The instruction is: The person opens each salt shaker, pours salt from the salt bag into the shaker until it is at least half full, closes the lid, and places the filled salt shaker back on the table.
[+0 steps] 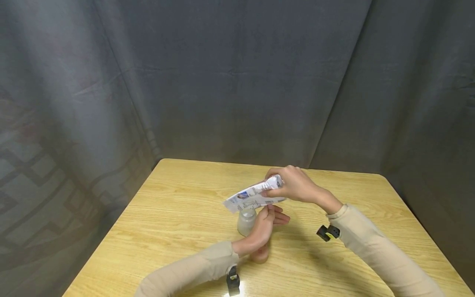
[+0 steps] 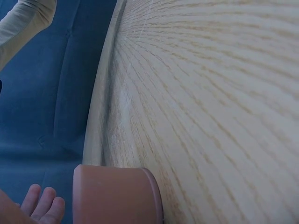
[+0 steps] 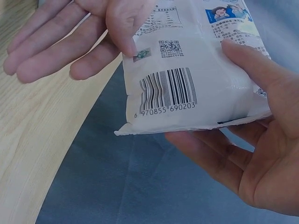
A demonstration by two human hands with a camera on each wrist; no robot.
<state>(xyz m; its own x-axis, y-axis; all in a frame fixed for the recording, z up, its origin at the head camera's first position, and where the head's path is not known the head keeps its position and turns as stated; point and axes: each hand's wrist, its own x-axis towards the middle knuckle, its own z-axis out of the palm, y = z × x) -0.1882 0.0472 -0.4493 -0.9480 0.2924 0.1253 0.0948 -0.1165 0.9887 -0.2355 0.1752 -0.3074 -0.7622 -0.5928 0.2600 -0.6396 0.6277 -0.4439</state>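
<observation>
My right hand (image 1: 297, 184) grips a white printed salt bag (image 1: 252, 196) by its upper end, thumb on one face and fingers round the other. The bag tilts down to the left, its lower end over the mouth of a glass jar (image 1: 246, 222). A barcode fills the bag's near face in the right wrist view. Close beside the jar on its right, my left hand (image 1: 261, 227) has its fingers stretched out straight, with the thumb at the bag's side. A pinkish round container (image 1: 259, 255) stands below the left wrist, partly hidden by it.
The jar and the pinkish container stand on a wooden table (image 1: 178, 206). Grey curtains (image 1: 230, 82) hang behind and on both sides of it. Each sleeve carries a black wrist mount.
</observation>
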